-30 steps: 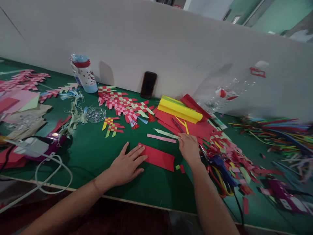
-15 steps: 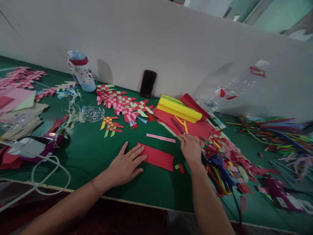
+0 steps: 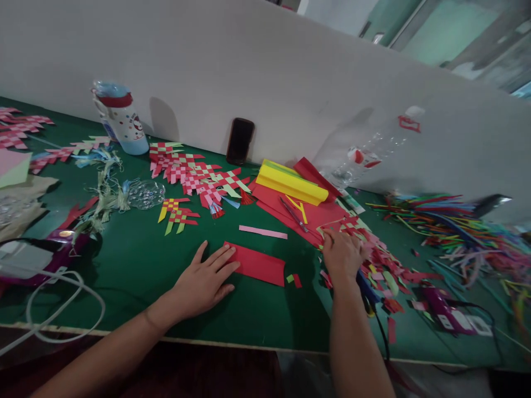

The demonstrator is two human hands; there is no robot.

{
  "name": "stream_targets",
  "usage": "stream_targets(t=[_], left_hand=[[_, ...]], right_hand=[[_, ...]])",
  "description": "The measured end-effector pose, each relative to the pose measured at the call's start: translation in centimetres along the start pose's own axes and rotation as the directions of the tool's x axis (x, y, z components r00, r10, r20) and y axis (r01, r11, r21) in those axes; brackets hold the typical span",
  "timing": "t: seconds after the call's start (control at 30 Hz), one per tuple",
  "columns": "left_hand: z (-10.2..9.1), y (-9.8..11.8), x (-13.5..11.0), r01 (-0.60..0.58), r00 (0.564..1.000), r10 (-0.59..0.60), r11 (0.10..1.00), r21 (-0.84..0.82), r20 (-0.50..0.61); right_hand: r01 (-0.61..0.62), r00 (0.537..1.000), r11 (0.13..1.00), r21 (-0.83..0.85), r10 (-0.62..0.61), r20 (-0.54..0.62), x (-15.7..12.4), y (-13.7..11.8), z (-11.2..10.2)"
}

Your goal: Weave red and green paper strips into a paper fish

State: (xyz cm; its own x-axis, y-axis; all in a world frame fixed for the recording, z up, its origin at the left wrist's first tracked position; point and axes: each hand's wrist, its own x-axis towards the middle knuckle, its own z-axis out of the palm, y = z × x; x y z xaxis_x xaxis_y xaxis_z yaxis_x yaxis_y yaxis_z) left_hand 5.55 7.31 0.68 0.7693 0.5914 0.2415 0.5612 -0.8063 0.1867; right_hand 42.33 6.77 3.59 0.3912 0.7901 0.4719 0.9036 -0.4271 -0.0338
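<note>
My left hand (image 3: 209,276) lies flat, fingers spread, with its fingertips on the left end of a folded red paper strip (image 3: 259,266). Over the pile of paper scraps (image 3: 379,251), my right hand (image 3: 344,257) reaches down with bent fingers; their tips are hidden, so what they touch cannot be made out. Blue handles (image 3: 367,287) show partly beneath that wrist. A pink paper strip (image 3: 263,232) lies just beyond the red one. Small green and red scraps (image 3: 294,279) sit off its right end. Farther back, a pen (image 3: 293,214) rests on red paper sheets (image 3: 276,207).
Woven paper fish (image 3: 194,171), a flask (image 3: 124,119) and a phone (image 3: 240,141) stand or lie along the wall. Yellow paper (image 3: 292,185) and a clear plastic bottle (image 3: 369,155) are behind. Purple glue guns (image 3: 446,312) with cords lie at both sides; coloured stems (image 3: 427,221) spread right.
My right hand has moved right, away from the pen, and now covers part of the scrap pile and handles. My left hand stays on the red paper. The view has shifted slightly right.
</note>
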Motion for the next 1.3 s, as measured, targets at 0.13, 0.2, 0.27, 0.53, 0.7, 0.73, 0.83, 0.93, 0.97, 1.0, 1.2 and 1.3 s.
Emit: stream_targets(t=[0.13,0.2,0.27,0.53,0.7,0.73,0.83,0.93,0.97,1.0,1.2,1.3], left_hand=[[0.0,0.0,0.0,0.001,1.000,-0.001,1.000,0.004,0.008],[0.0,0.0,0.0,0.000,1.000,0.000,1.000,0.003,0.003],[0.0,0.1,0.0,-0.004,1.000,0.004,1.000,0.004,-0.005],[0.2,0.1,0.0,-0.005,0.999,0.005,1.000,-0.011,-0.053],[-0.1,0.2,-0.1,0.023,0.998,-0.024,0.999,-0.030,-0.053],[-0.3,0.2,-0.3,0.032,0.998,-0.033,0.999,-0.031,-0.047],[-1.0,0.2,-1.1,0.057,0.998,-0.059,0.998,-0.035,-0.038],[-1.4,0.0,-2.0,0.074,0.996,-0.076,0.996,-0.042,-0.047],[-1.5,-0.1,-2.2,0.073,0.996,-0.075,0.996,-0.042,-0.054],[-1.6,-0.1,-2.4,0.069,0.996,-0.071,0.997,-0.040,-0.061],[-1.4,-0.5,-2.5,0.040,0.995,-0.041,0.999,-0.010,-0.095],[-1.5,-0.4,-2.4,0.050,0.994,-0.051,0.999,-0.017,-0.093]], right_hand=[[-0.025,1.000,1.000,0.000,0.025,0.007,0.1,-0.1,0.1],[-0.031,0.999,0.999,0.005,0.031,0.008,0.3,-0.2,0.0],[-0.026,1.000,1.000,0.016,0.026,0.007,0.3,-0.7,-0.3],[0.265,0.949,0.928,0.260,-0.298,0.097,-3.7,-7.4,-2.1],[0.402,0.865,0.801,0.444,-0.491,0.103,-7.9,-10.3,-3.7],[0.424,0.843,0.772,0.473,-0.527,0.104,-8.7,-10.5,-3.9],[0.476,0.780,0.691,0.544,-0.618,0.102,-10.9,-10.6,-4.1],[0.502,0.753,0.638,0.584,-0.655,0.068,-12.1,-10.4,-3.9],[0.506,0.755,0.631,0.588,-0.654,0.052,-12.3,-10.4,-3.7],[0.508,0.758,0.627,0.590,-0.651,0.038,-12.4,-10.4,-3.6],[0.492,0.783,0.640,0.591,-0.622,0.021,-12.4,-10.7,-3.6],[0.471,0.799,0.658,0.587,-0.600,0.032,-12.6,-11.0,-3.9]])
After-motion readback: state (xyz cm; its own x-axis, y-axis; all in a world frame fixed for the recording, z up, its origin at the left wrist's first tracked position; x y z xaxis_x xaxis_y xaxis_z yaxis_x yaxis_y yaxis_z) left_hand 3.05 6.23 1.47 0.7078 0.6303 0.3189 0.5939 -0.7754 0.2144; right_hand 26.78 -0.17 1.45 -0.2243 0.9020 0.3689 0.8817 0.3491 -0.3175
